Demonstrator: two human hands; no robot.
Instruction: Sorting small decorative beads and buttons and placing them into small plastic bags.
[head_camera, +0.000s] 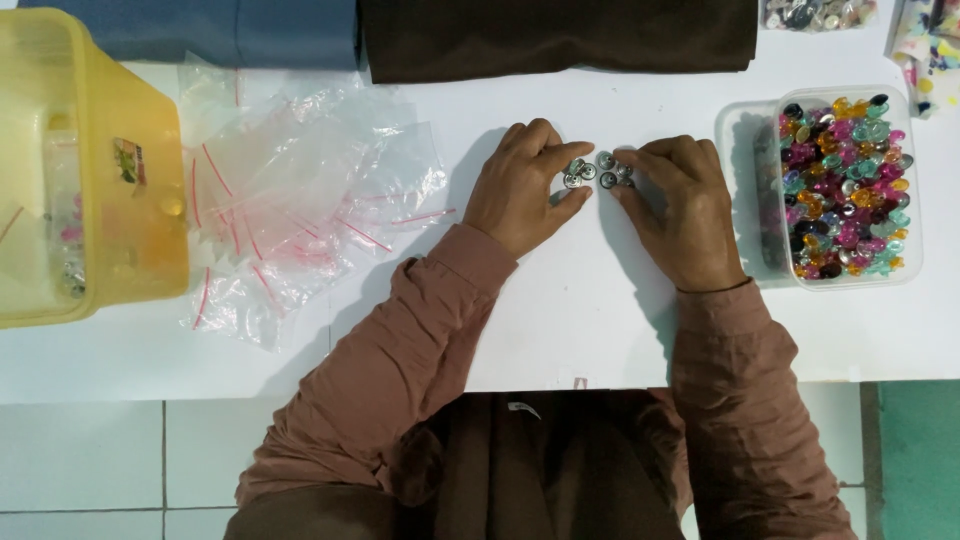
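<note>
Sleeves (400, 370) nearest; left hand (522, 188) and right hand (680, 205) curl loosely, fingertips pinching small metal studs (598, 171) on the table (560, 320) — light, hard, likely slippery, best nipped by edges.

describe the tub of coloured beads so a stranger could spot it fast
On the white table, look right of the right hand. The clear rectangular tub sits there, the only container heaped with shiny multicoloured beads.

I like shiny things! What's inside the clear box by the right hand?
The clear box is heaped with colourful gems: pink, orange, teal, dark. Lower layers and the bottom are covered.
</note>
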